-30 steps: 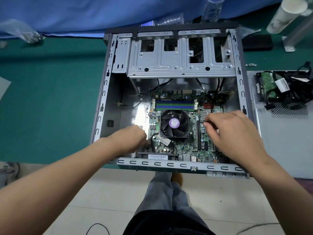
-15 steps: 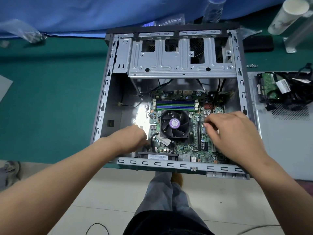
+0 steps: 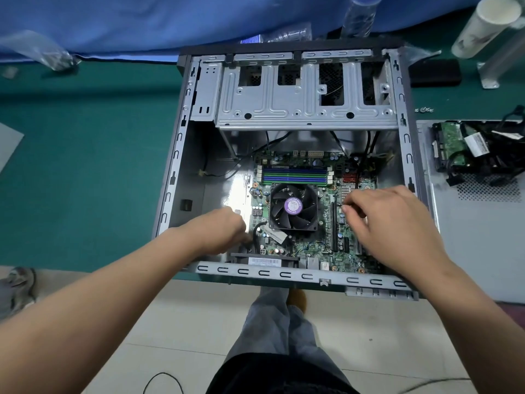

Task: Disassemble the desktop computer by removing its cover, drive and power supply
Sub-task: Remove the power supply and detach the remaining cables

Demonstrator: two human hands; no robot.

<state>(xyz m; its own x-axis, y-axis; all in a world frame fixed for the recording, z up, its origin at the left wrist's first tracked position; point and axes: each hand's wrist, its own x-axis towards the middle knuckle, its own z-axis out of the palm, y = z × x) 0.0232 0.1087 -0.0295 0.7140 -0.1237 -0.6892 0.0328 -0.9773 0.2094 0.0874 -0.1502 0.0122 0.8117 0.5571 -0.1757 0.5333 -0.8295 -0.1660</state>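
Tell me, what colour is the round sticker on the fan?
Purple sticker, seen best in the head view.

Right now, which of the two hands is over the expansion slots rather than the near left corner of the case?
The right hand, to the right of the CPU fan; the left hand reaches down left of it.

Fan [image 3: 293,206] on motherboard [image 3: 312,243], inside case [image 3: 181,143]

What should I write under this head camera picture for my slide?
Both hands, left and right, reach over the motherboard inside the open computer case.
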